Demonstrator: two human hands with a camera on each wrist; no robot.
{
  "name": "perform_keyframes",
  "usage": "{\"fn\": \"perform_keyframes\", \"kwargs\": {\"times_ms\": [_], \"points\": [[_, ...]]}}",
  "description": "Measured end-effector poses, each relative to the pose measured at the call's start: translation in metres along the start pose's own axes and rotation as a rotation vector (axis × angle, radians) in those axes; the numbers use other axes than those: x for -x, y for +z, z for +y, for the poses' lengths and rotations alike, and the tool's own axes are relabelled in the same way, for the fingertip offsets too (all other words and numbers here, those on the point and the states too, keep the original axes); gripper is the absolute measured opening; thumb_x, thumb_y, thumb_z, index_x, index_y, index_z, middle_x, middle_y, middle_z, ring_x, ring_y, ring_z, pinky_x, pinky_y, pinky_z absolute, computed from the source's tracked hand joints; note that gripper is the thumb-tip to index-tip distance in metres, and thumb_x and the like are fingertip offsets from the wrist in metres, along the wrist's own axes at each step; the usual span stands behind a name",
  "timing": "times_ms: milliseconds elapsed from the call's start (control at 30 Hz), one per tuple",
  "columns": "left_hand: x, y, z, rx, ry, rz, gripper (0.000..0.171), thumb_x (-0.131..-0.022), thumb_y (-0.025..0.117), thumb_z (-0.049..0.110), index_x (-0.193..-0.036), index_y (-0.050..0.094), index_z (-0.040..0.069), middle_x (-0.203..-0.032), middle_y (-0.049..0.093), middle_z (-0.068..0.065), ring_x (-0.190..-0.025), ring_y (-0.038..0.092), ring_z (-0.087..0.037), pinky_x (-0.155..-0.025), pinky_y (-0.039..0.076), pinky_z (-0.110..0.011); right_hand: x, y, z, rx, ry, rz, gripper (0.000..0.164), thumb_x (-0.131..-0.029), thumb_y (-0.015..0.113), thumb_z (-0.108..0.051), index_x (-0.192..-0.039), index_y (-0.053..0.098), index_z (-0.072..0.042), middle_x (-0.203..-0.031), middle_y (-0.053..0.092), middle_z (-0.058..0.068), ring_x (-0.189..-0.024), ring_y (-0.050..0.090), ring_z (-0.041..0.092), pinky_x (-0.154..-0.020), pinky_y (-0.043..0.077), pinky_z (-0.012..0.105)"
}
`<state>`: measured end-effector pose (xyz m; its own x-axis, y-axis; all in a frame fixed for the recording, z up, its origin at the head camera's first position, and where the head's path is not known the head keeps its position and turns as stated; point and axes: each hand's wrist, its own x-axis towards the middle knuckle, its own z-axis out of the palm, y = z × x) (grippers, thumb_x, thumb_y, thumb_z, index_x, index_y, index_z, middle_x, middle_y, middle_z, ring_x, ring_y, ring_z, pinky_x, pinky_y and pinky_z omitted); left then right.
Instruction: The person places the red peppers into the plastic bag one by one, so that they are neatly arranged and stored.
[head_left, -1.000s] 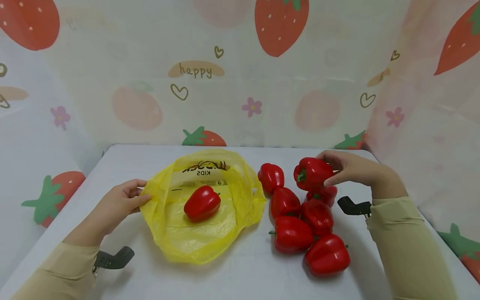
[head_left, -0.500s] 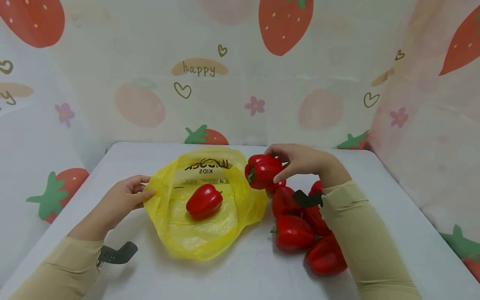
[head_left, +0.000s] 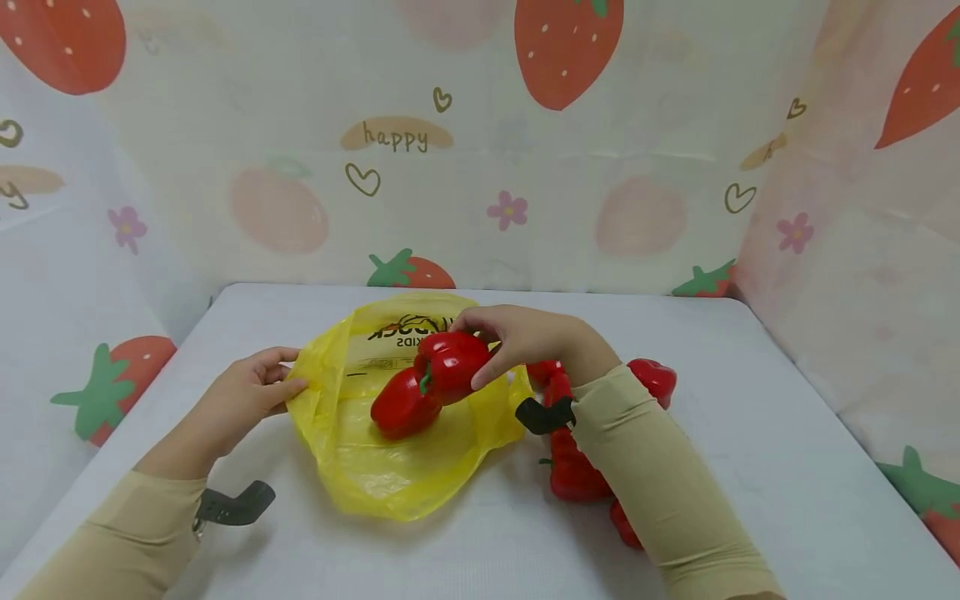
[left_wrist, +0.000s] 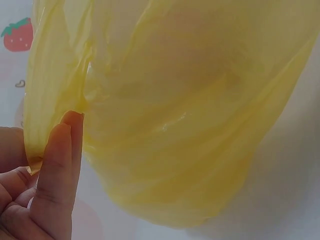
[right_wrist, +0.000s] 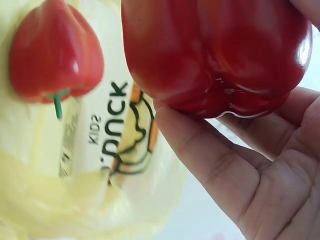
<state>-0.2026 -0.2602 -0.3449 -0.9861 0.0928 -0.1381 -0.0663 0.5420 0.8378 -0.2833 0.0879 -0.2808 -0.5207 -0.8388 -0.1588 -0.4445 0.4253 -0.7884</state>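
A yellow plastic bag (head_left: 408, 492) lies on the table with its mouth spread wide. Its left edge is pinched between thumb and fingers of my left hand (head_left: 247, 396), as the left wrist view also shows. One red bell pepper (head_left: 401, 408) with a green stem rests inside the bag. My right hand (head_left: 532, 337) grips another red bell pepper (head_left: 453, 367) over the bag's opening. In the right wrist view the gripped pepper (right_wrist: 215, 55) fills the top, apart from the lying pepper (right_wrist: 57, 55).
Several more red bell peppers (head_left: 573, 475) sit on the white table (head_left: 720, 467) right of the bag, partly hidden under my right forearm. One of them (head_left: 652, 379) shows beyond the sleeve. A strawberry-print cloth (head_left: 480, 167) stands behind and at both sides.
My right hand has carried the gripped pepper leftward from above the pile of peppers to over the bag. The left hand keeps its pinch on the bag's edge.
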Motion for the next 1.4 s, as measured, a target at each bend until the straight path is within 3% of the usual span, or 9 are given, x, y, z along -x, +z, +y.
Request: {"fn": "perform_keyframes", "kwargs": {"times_ms": [233, 567, 800, 1400], "points": [[-0.001, 0.0, 0.0, 0.009, 0.003, -0.003, 0.056, -0.087, 0.06, 0.034, -0.133, 0.042, 0.007, -0.106, 0.056, -0.016, -0.089, 0.061, -0.02, -0.08, 0.053, -0.029, -0.013, 0.013, -0.004, -0.009, -0.017, -0.067, 0.056, -0.072, 0.078, -0.024, -0.118, 0.048, -0.017, -0.112, 0.056, -0.001, -0.104, 0.052, 0.017, -0.083, 0.05, 0.031], [0.002, -0.001, -0.002, 0.023, -0.006, -0.017, 0.058, -0.087, 0.061, 0.034, -0.133, 0.041, 0.006, -0.104, 0.057, -0.014, -0.088, 0.06, -0.018, -0.079, 0.053, -0.028, -0.032, 0.033, -0.003, 0.094, 0.009, -0.147, 0.052, -0.07, 0.079, -0.031, -0.113, 0.05, -0.021, -0.109, 0.055, -0.006, -0.103, 0.049, 0.013, -0.082, 0.049, 0.026], [0.003, 0.0, -0.003, 0.008, 0.006, -0.007, 0.057, -0.087, 0.06, 0.035, -0.132, 0.042, 0.006, -0.104, 0.058, -0.014, -0.088, 0.061, -0.019, -0.079, 0.053, -0.028, -0.04, 0.044, -0.003, 0.105, 0.093, -0.22, 0.053, -0.069, 0.08, -0.028, -0.113, 0.051, -0.02, -0.11, 0.054, -0.007, -0.104, 0.048, 0.011, -0.081, 0.049, 0.024], [0.005, -0.002, -0.001, 0.025, 0.012, -0.025, 0.055, -0.088, 0.059, 0.034, -0.131, 0.042, 0.006, -0.106, 0.057, -0.015, -0.089, 0.061, -0.019, -0.079, 0.053, -0.027, -0.052, 0.045, 0.006, 0.107, 0.203, -0.188, 0.058, -0.069, 0.08, -0.028, -0.118, 0.049, -0.023, -0.117, 0.048, -0.007, -0.11, 0.043, 0.014, -0.082, 0.048, 0.026]]}}
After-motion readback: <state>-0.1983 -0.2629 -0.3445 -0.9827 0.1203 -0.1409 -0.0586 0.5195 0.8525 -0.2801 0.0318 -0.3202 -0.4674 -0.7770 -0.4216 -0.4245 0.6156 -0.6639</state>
